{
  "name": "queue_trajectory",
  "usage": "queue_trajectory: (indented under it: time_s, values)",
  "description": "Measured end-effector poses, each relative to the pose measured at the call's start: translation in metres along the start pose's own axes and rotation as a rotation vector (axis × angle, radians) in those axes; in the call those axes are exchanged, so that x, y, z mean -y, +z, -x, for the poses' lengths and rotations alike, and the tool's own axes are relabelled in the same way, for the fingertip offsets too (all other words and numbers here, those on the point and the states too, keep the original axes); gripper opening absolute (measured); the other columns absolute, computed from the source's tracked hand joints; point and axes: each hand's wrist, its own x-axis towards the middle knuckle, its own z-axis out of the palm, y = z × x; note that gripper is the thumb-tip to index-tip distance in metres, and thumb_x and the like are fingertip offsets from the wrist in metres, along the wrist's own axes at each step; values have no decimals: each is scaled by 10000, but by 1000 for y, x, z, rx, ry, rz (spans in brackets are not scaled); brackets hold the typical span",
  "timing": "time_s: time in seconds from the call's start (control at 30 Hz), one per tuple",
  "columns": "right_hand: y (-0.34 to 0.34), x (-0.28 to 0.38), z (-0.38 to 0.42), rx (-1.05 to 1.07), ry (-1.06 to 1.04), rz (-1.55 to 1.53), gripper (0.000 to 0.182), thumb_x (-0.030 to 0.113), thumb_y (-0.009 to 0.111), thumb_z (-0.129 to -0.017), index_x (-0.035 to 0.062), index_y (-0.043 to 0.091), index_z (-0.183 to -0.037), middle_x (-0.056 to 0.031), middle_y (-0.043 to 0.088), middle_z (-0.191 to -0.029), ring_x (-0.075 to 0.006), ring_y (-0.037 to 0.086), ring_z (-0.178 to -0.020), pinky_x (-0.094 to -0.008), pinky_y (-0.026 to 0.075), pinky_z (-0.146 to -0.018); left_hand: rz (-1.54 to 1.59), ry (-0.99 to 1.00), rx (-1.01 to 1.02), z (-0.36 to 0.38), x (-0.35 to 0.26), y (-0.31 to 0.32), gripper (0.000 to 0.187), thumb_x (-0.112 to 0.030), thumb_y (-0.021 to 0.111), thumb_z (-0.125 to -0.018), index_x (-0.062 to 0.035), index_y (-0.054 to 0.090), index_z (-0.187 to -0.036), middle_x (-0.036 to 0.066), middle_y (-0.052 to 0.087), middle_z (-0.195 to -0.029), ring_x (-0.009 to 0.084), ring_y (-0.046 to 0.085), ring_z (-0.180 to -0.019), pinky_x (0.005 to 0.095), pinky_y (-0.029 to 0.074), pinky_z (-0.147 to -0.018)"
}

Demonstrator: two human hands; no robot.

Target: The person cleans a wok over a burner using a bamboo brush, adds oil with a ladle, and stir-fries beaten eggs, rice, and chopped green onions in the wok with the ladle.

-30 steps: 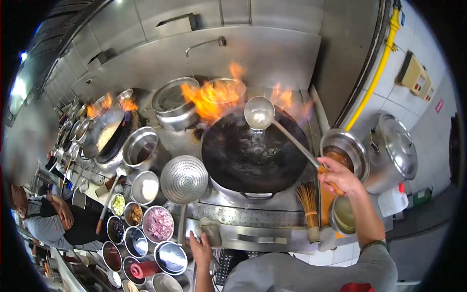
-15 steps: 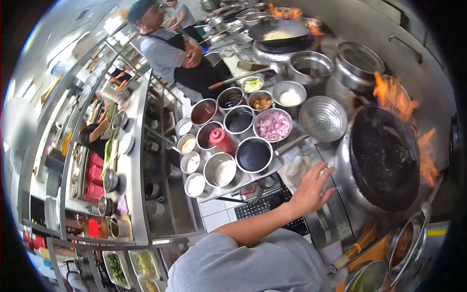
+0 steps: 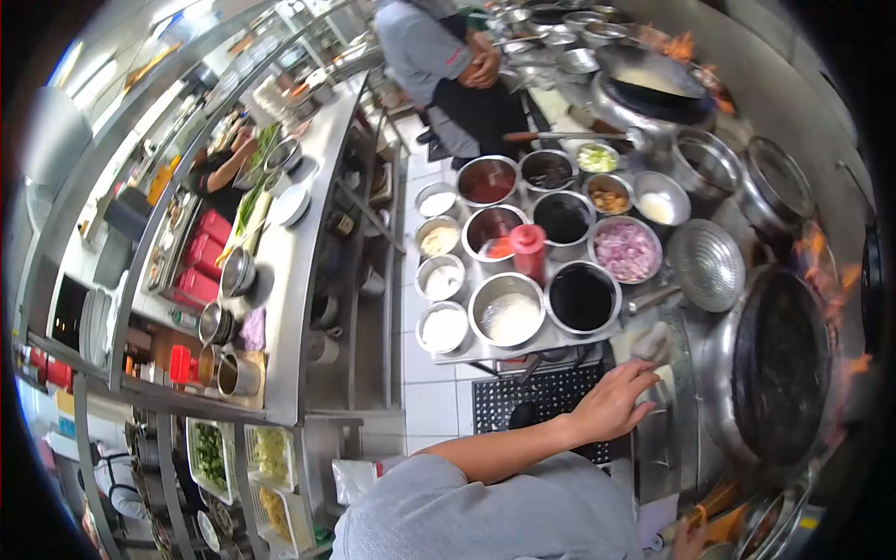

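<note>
My left hand [image 3: 614, 403] reaches out over the steel ledge beside the stove, fingers apart and holding nothing. Just beyond its fingertips is a crumpled pale cloth [image 3: 648, 343]. At the bottom edge, part of my right hand [image 3: 689, 539] shows over a bamboo brush [image 3: 717, 497]; its grip is too blurred to make out. A dark wok [image 3: 782, 369] tilts on the burner to the right, with flames behind it. Past the cloth are metal bowls, one with chopped pink onion [image 3: 625, 249], and a red squeeze bottle [image 3: 528, 254] standing among them.
A perforated strainer [image 3: 707, 265] lies between the bowls and the wok. A co-worker [image 3: 448, 79] stands behind the bowls with hands together. A long steel counter [image 3: 303, 271] runs along the left. Another wok [image 3: 653, 84] is at the back, near flames.
The view has swung left, so the bowls and woks appear farther right. My right hand has come into view at the brush. My left hand remains open near the cloth.
</note>
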Motion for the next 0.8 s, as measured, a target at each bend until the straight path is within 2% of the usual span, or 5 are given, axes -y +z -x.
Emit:
queue_trajectory:
  time_s: [0.1,0.27,0.4,0.63,0.8]
  values:
    - [47,-53,-44,-258,184,414,789,348,679,-904,-52,327,-1485,-308,414,-1457,-436,374,-1361,-455,329,-1127,6,-42,-48,17,12,-34,418,-153,695,-874,12,565,-1235,213,525,-1306,396,512,-1220,447,434,-1027]
    - [42,-83,-74,-126,212,570,765,363,691,-873,-77,407,-1431,-255,499,-1399,-447,519,-1198,-459,407,-1042,1,-81,-94,34,50,-71,383,-153,686,-878,22,584,-1203,203,560,-1259,380,542,-1174,435,449,-1004]
    - [32,-59,-59,-267,440,16,612,280,684,-874,-62,515,-1353,-227,574,-1297,-380,583,-1097,-400,447,-991,34,-73,-120,35,66,-88,381,-159,678,-884,22,586,-1206,203,569,-1250,377,553,-1164,431,450,-1004]
    - [-40,60,-9,-265,124,-173,545,255,675,-885,-47,545,-1320,-221,593,-1258,-347,596,-1073,-387,455,-972,47,-235,-57,41,81,-102,366,-182,666,-903,9,588,-1206,202,586,-1236,384,565,-1153,424,456,-996]
    - [-114,120,-12,-215,-116,-206,498,238,669,-893,-36,566,-1296,-217,606,-1229,-322,606,-1056,-378,461,-959,55,-135,-42,25,59,-96,359,-196,660,-918,3,590,-1210,180,592,-1243,368,575,-1153,421,461,-991]
